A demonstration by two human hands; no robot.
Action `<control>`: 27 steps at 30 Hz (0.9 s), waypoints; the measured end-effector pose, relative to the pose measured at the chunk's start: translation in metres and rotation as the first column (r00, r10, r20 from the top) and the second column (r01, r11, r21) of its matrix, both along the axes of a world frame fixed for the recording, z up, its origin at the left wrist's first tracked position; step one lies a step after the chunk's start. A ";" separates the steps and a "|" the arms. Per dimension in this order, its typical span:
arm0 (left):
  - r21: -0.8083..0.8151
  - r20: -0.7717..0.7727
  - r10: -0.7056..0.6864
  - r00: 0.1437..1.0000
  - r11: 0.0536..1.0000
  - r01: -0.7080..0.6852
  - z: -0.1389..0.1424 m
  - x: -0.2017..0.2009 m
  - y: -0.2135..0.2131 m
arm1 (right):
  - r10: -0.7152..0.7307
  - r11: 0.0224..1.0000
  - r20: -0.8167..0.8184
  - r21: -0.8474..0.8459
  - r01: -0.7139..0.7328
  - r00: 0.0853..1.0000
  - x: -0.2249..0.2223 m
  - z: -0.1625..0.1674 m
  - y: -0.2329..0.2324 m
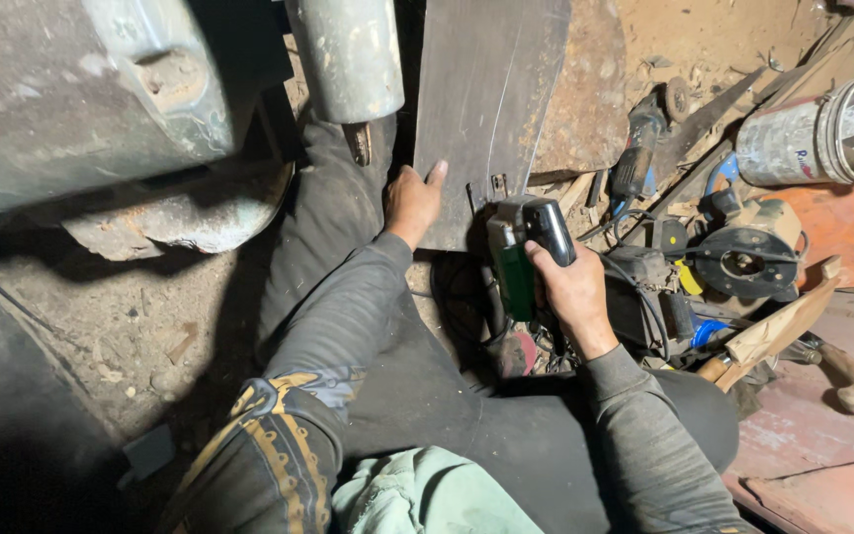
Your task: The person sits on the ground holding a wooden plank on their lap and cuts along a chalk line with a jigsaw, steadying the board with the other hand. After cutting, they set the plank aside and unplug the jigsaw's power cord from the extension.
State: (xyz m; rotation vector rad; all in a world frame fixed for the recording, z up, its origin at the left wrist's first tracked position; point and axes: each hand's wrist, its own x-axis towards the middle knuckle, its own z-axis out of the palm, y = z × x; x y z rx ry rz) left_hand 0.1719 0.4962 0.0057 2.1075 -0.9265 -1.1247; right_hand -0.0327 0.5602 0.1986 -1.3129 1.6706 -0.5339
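Note:
A dark flat board (481,109) lies on the ground ahead of me, running away from my knees. My left hand (411,201) presses on its near left corner, fingers on the surface. My right hand (567,290) is shut on the handle of a green and black jigsaw (523,247), whose front sits at the board's near edge. A thin pale line runs up the board from the saw. My dark trouser legs lie under both arms.
A large grey-green metal machine body (81,89) and a cylinder (348,54) loom at the left. At the right lie an angle grinder (637,158), a black round power tool (748,259), a tipped bucket (817,129), wood scraps, cables and a hammer (847,381).

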 end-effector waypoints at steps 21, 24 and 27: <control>-0.128 -0.082 0.092 0.992 0.987 -0.102 -0.019 -0.018 -0.030 | 0.025 0.999 -0.106 0.032 -0.022 0.994 -0.015 0.006 0.026; -0.074 -0.074 0.093 0.993 0.992 -0.098 -0.008 -0.015 -0.032 | 0.018 0.999 -0.096 0.033 -0.014 0.995 -0.012 0.008 0.022; -0.025 -0.091 0.076 0.993 0.997 -0.079 0.003 -0.012 -0.030 | 0.017 1.000 -0.144 0.006 -0.016 0.989 -0.009 0.007 0.022</control>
